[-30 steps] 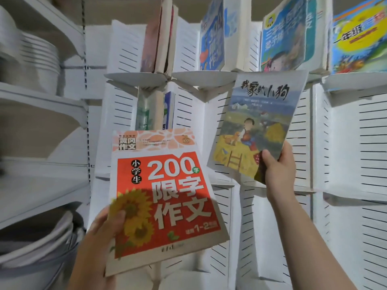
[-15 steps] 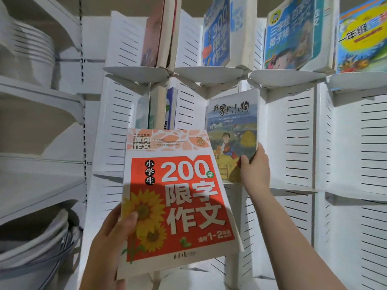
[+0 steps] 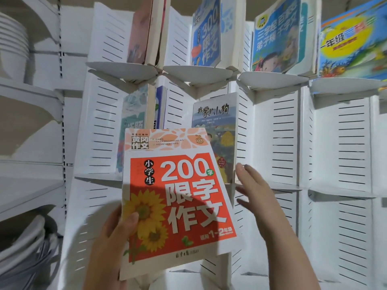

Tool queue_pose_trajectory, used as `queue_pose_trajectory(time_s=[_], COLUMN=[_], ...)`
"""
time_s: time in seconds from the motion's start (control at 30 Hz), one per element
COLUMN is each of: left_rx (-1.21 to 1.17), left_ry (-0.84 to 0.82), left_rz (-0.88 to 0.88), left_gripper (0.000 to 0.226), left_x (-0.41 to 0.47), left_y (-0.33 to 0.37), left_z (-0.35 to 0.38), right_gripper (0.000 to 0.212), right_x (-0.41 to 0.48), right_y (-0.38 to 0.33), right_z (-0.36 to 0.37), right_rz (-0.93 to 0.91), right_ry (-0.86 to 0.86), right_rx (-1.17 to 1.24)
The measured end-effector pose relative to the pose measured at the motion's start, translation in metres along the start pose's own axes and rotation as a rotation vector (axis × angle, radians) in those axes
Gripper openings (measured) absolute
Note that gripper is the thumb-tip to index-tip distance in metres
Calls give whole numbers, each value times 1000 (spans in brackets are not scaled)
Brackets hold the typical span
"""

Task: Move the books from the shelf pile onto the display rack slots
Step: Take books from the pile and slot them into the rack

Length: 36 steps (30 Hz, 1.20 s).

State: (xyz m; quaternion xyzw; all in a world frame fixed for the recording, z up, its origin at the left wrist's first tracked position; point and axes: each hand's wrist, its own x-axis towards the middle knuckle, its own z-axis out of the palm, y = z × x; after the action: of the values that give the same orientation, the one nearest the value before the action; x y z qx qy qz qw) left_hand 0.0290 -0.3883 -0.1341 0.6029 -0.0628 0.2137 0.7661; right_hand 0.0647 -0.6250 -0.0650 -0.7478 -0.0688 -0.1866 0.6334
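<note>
The left hand (image 3: 113, 243) is gripping a glossy orange-and-white sunflower-covered paperback book (image 3: 178, 197); the right hand (image 3: 259, 197) is hovering spread and empty.

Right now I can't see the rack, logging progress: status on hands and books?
Left hand grips orange 200 book. Right hand open, empty, beside dog picture book standing in middle slot. Slot to its right free.

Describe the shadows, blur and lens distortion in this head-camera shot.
Head view: a dark diagonal shadow crosses the lower half of the orange sunflower book held in the left hand; the open right hand is smeared by motion blur at its fingertips; wide-angle distortion bows the white rack shelves and leans the upper-row books outward; lighting is flat and bright, without strong glare.
</note>
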Motion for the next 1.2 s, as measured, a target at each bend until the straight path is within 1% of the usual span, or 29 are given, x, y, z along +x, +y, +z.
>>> queue_pose_trajectory(time_s=[0.03, 0.07, 0.1, 0.13, 0.17, 0.23, 0.27, 0.33, 0.37, 0.43, 0.47, 0.53, 0.6, 0.73, 0.83, 0.87, 0.9, 0.97, 1.0, 1.03, 1.07, 1.17, 1.2], left_rx=[-13, 11, -11, -43, -75, -116, -113, -134, -134, -127, -129, -121, -121, -126, -165, -163, -164, -167, -160, -150, -136, -105, -98], left_ry=[-4, -6, -37, -33, -3, -1, 15, 3, -12, -51, -49, -17, 29, 65, 77, 87, 91, 83, 93, 110, 122, 143, 167], left_rz=[-3, -33, -26, -17, -20, -15, -10, 6, 10, 26, 26, 26, 27, 8, 32, 35, 32, 23, 21, 20, 18, 35, 36], left_gripper=[9, 7, 9, 7, 10, 34, 43, 58, 69, 102, 113, 123, 128, 125, 115, 106, 91, 54, 44, 40, 41, 63, 65], left_x=[-1, 2, -1, -5, -7, -7, -7, -7, -6, -8, -8, -7, -3, 3, 4, 4, 4, 5, 6, 7, 8, 11, 12], left_y=[1, 0, 1, 4, 6, 2, 1, 3, 2, 6, 8, 12, 13, 14, 15, 15, 14, 12, 10, 8, 6, -1, -2], left_z=[2, 4, 7, 12, 16, 16, 15, 14, 14, 15, 15, 16, 16, 15, 16, 17, 17, 17, 16, 15, 14, 11, 11], right_gripper=[80, 73, 65, 60, 59, 56, 50, 36, 33, 32, 32, 33, 31, 28, 26, 24, 21, 18, 18, 18, 18, 17, 16], right_x=[-3, -12, -16, -13, -10, -6, -7, -8, -9, -9, -8, -9, -9, -9, -9, -10, -10, -11, -11, -10, -10, -8, -7], right_y=[-1, 0, 2, 6, 8, 9, 11, 14, 14, 18, 19, 20, 19, 18, 17, 17, 17, 18, 19, 20, 20, 22, 22], right_z=[4, 5, 6, 6, 9, 15, 17, 21, 23, 26, 26, 25, 23, 22, 22, 22, 22, 23, 24, 25, 25, 27, 28], right_rz=[88, 103, 105, 100, 87, 80, 60, 50, 61, 95, 100, 93, 87, 61, 48, 53, 63, 84, 94, 99, 101, 102, 106], right_ry=[-150, -305, -397, -427, -420, -374, -352, -314, -290, -243, -227, -204, -191, -166, -141, -134, -127, -127, -128, -128, -127, -120, -107], right_rx=[20, 25, 0, -37, -91, -133, -127, -77, -39, 84, 135, 188, 235, 277, 352, 388, 420, 462, 474, 483, 492, 515, 530])
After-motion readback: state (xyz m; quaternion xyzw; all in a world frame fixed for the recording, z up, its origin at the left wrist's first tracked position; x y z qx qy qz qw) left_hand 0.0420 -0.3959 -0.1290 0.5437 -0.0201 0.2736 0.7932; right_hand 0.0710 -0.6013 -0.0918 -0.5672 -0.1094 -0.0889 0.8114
